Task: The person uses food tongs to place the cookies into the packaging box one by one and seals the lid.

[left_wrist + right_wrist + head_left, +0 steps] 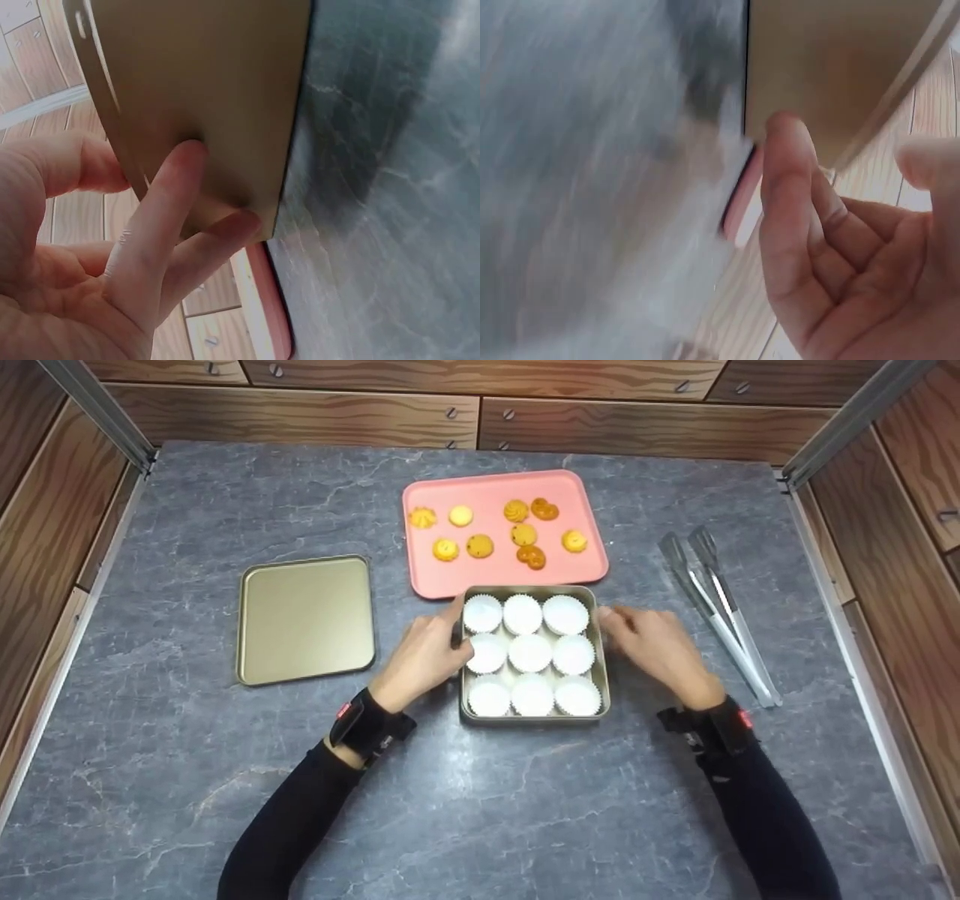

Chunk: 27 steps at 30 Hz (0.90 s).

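A square gold baking tin (534, 718) holds several white paper cupcake liners (530, 653) set in rows. My left hand (426, 652) grips its left wall, the thumb over the rim and two fingertips (187, 161) against the outer side in the left wrist view. At the tin's right wall is my right hand (652, 641), fingers loosely bent. In the right wrist view one fingertip (787, 127) is right at that wall (817, 67), while the thumb (915, 163) stands apart from it.
Beyond the tin, a pink tray (491, 577) carries several small cookies (480, 546), some pretzel-shaped. A gold square lid (307, 622) lies to the left. Metal tongs (724, 619) rest on the right. Wood-patterned panels (360, 416) border the grey marbled table (465, 817).
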Motion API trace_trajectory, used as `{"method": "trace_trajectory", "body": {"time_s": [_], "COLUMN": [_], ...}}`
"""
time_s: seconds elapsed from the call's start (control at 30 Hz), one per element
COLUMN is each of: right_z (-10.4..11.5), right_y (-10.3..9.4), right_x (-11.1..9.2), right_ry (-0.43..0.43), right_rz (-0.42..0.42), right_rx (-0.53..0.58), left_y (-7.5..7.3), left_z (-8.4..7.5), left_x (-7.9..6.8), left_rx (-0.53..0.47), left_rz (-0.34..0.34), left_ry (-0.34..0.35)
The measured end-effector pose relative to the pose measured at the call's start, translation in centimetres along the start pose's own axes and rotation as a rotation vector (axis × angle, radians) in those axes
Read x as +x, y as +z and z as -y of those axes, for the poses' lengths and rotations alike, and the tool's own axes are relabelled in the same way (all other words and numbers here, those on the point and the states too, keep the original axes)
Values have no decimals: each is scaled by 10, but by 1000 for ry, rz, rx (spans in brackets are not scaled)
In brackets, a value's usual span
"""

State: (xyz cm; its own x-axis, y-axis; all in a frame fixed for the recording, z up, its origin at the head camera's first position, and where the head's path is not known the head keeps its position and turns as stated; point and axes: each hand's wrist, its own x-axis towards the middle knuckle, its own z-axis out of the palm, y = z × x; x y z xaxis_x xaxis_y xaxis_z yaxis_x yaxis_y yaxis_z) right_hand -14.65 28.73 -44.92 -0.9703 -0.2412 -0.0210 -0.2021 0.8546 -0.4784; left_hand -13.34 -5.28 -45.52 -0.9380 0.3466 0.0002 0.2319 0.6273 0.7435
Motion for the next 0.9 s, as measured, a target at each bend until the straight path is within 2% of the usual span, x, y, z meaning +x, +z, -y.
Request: {"method": "trace_trajectory", "body": {"time_s": [0.07,0.27,0.37,0.47,0.67,0.9], "right_z": [-7,-40,-57,-72,-97,-120], "right_y": [-10,-36,-42,-46,-51,-50], "right_x": [-2,-7,-11,-16,-23,-27], "right_ry": [27,87,128,151,233,331], "right_rz": [-50,-371,-419,-376,-231,-85], "right_rx": [-8,-149,-192,-231,-289,-265], "left_y": [-1,-1,-1,1,3,4], "left_z": [1,3,3,2,2,5], "left_x": [0,-2,-2,-2,-2,0], "left_rx": [-24,-47,-28,1,23,0], "left_rz": [4,-4,-10,-18,-44,-36], "left_ry": [-7,-28,-30,-17,8,12]}}
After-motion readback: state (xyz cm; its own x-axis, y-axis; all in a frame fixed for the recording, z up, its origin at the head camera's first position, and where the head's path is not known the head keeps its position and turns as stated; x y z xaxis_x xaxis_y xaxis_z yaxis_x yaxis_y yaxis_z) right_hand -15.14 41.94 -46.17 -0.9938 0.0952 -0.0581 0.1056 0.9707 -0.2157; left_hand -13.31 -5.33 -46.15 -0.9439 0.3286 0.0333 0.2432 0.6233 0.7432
